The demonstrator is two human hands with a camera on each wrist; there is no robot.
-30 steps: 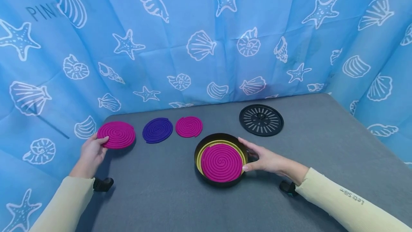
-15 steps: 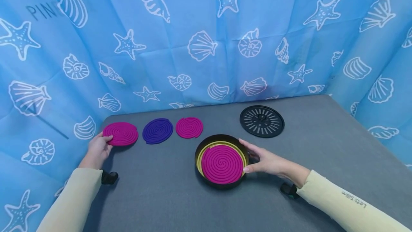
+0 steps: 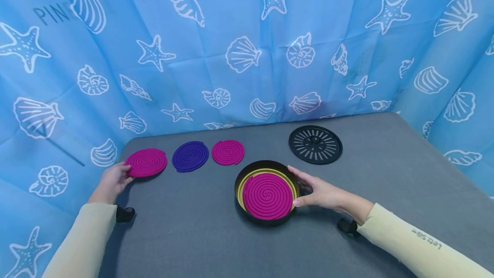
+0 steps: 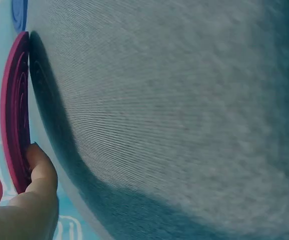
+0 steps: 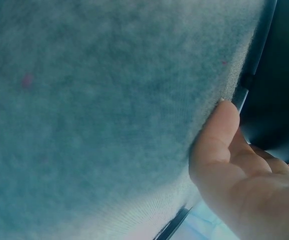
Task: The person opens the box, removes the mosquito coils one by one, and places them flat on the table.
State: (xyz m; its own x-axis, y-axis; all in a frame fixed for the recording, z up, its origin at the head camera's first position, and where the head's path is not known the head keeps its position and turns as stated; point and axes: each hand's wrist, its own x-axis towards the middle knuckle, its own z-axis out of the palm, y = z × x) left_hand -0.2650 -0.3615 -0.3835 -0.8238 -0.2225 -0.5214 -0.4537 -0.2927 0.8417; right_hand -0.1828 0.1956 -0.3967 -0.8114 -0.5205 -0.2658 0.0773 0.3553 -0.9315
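Observation:
At the far left of the table my left hand [image 3: 112, 183] pinches the near-left edge of a magenta spiral coaster [image 3: 147, 162]. The left wrist view shows this coaster [image 4: 15, 115] edge-on, its dark shadow beside it, with a fingertip on its underside. My right hand [image 3: 322, 192] grips the right side of a round black pan [image 3: 252, 167], thumb and fingers spread around its wall. Inside the pan lies a larger magenta spiral mat [image 3: 268, 196], ringed by a yellow band [image 3: 239, 190]. In the right wrist view the thumb [image 5: 224, 122] is at the pan's dark wall [image 5: 277, 90].
A purple-blue spiral coaster [image 3: 190, 156] and a smaller pink spiral coaster [image 3: 227, 152] lie in a row right of the held one. At the back right lies a black slotted lid [image 3: 315, 145] with a central knob. A blue shell-print curtain [image 3: 239, 80] hangs behind the grey table [image 3: 185, 226].
My left hand has brought the magenta coaster slightly right and lower, toward the purple-blue one, and its grip has slid to the coaster's edge. My right hand stays on the pan.

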